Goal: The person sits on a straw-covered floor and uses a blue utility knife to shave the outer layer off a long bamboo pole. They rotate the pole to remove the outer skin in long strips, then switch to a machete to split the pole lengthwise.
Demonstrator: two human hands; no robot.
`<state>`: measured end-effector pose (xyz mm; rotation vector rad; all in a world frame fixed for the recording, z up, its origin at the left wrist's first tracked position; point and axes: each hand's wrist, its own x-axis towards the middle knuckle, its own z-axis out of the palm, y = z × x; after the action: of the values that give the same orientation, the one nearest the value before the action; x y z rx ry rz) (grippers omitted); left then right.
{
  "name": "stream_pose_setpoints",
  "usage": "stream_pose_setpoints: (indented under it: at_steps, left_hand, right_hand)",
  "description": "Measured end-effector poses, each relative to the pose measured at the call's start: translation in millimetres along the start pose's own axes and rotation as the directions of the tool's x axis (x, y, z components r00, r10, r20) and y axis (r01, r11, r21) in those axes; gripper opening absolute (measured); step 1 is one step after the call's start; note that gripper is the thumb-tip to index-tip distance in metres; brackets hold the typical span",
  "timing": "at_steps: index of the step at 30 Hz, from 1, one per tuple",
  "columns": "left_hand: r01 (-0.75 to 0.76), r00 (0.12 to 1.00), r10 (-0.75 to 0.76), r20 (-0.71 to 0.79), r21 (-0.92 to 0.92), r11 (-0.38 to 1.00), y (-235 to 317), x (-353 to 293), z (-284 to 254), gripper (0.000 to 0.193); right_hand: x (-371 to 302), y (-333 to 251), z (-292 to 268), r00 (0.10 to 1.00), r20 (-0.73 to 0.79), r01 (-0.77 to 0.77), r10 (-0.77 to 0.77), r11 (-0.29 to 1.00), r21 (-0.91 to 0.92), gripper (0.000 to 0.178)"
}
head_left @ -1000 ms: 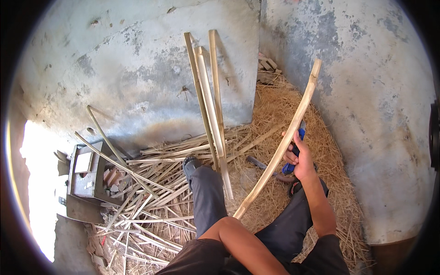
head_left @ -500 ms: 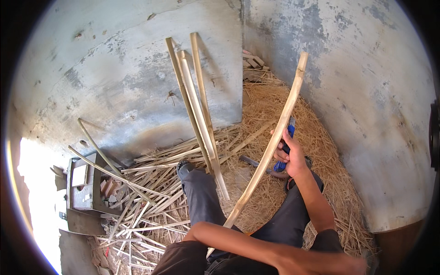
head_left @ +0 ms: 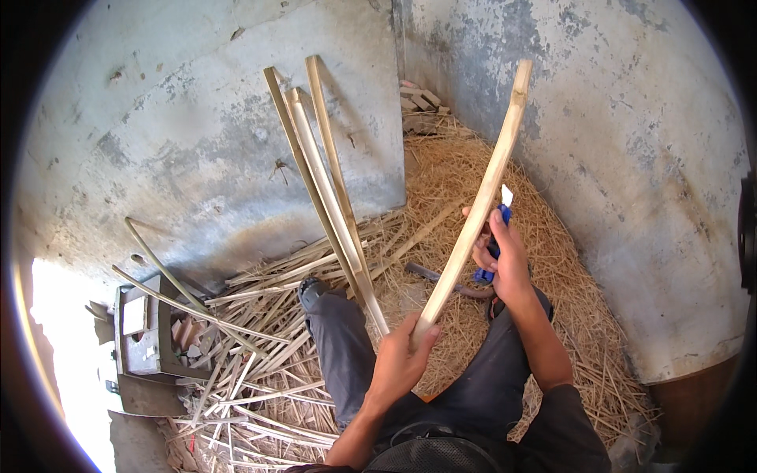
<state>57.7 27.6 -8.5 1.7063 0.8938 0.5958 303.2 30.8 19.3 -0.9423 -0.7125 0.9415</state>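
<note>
A long pale bamboo strip [head_left: 487, 185] slants up and away in front of me, between my hands. My left hand [head_left: 399, 359] is closed round its lower end. Higher up, my right hand [head_left: 511, 260] is wrapped round a blue-and-black handled knife [head_left: 505, 213], whose bright blade points upward just right of the strip. Some right fingers reach behind the strip; whether they also grip it is hidden.
Several bamboo strips [head_left: 321, 177] lean on the worn grey wall [head_left: 197, 142]. Many thin strips [head_left: 260, 327] litter the floor at left, beside a wooden box [head_left: 158, 347]. Straw [head_left: 453, 169] covers the ground to the right. A dark curved tool [head_left: 423, 273] lies between my feet.
My left arm, which crossed my body toward the lower right, has swung back, and its hand now grips the strip's lower end. The strip has shifted upward. My right hand keeps the knife.
</note>
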Motion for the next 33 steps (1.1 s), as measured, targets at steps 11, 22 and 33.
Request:
stream_pose_setpoints:
  at_steps: [11,22,33]
  left_hand:
    - [0.039,0.998,-0.025,0.054,-0.287,0.957,33,-13,-33,0.035]
    - [-0.184,0.979,0.189,-0.08,0.069,0.981,29,-13,-23,0.029]
    - [-0.164,0.964,0.212,-0.158,0.269,0.949,24,-12,-13,0.03]
  right_hand:
    - [-65,-4,21,0.754,0.526,0.644,-0.394,0.285,-0.709,0.033]
    - [-67,-10,39,0.678,0.635,0.708,-0.369,0.096,-0.7,0.03]
    - [-70,-9,45,0.679,0.639,0.69,-0.362,0.015,-0.724,0.029]
